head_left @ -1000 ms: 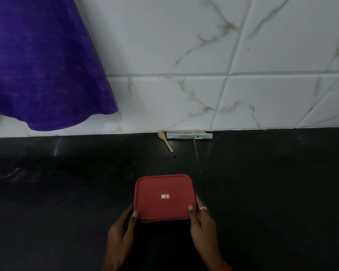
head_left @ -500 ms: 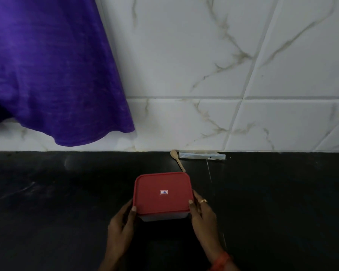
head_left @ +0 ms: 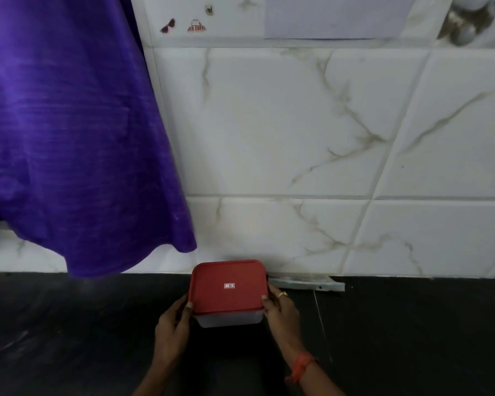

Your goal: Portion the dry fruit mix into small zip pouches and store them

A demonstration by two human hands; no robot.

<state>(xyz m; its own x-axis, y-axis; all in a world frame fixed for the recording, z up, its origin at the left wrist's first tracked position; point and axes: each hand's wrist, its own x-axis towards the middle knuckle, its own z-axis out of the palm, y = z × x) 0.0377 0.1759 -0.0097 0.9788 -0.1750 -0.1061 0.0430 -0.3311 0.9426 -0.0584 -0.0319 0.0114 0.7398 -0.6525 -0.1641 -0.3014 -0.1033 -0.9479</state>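
Square red-lidded container [head_left: 228, 291] moved toward wall [head_left: 269, 138]; left hand [head_left: 172, 328], right hand [head_left: 282, 312] grip sides.

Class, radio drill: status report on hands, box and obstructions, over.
Left hand and right hand grip the red-lidded box by its sides. Lid on. Flat packet lies at the wall, just right of the box. Purple cloth hangs left, not blocking.

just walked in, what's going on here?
A person grips a red-lidded container with both hands, left hand and right hand on opposite sides, by the wall at the back of the black counter. Its lid is on. A flat clear packet lies against the wall just right of it.
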